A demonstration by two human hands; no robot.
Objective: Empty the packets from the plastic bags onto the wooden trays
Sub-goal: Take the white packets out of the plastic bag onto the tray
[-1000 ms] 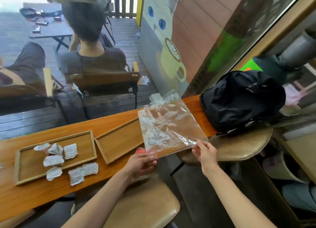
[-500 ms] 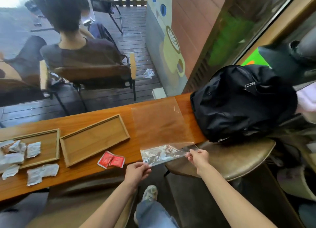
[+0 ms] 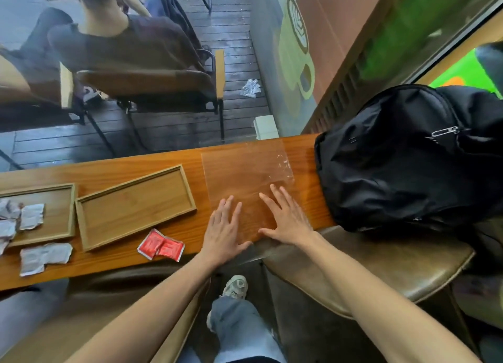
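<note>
Near the counter (image 3: 109, 172) front edge, left hand (image 3: 223, 230) and right hand (image 3: 285, 218), fingers spread flat, press the clear plastic bag (image 3: 245, 172); black backpack (image 3: 408, 158) occupies the right end.

Wooden counter (image 3: 103, 172) at a window, dark plank deck (image 3: 239, 49) outside, painted wall (image 3: 321, 36), brown stool (image 3: 381, 267)

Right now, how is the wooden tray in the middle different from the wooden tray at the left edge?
The middle wooden tray holds nothing, while the left wooden tray has crumpled white packets in it. The middle tray lies slanted on the wooden counter; the left one sits straighter and is partly cut off by the picture's edge. Both are flat, rectangular trays with low rims.
</note>
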